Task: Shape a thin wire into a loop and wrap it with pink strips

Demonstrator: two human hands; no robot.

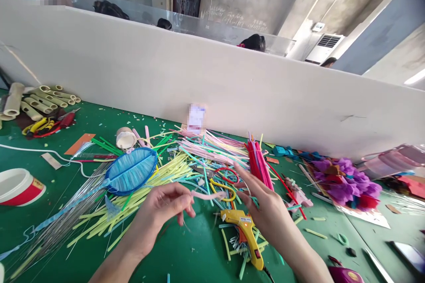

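Between thumb and fingertips, my left hand [164,208] pinches one end of a short pale pink pipe cleaner [207,196]. Its free end points right, toward my right hand [264,201], whose fingers are stretched out and apart. The right fingertips hover beside scissors [223,183] with red and yellow handles; whether they touch anything is hard to tell. Below the right hand lies a yellow glue gun [245,232] on cut pipe cleaner bits. A blue leaf-shaped piece with a dark blue rim [133,171] rests left of my left hand, over yellow-green pipe cleaners [169,170].
Pink pipe cleaners [212,150] and a red bundle [259,163] lie behind the hands. A paper cup [21,188], bamboo tubes [46,99] and pliers [38,127] are at left. Purple crafted flowers [345,181] sit at right. A white partition [166,70] borders the green table.
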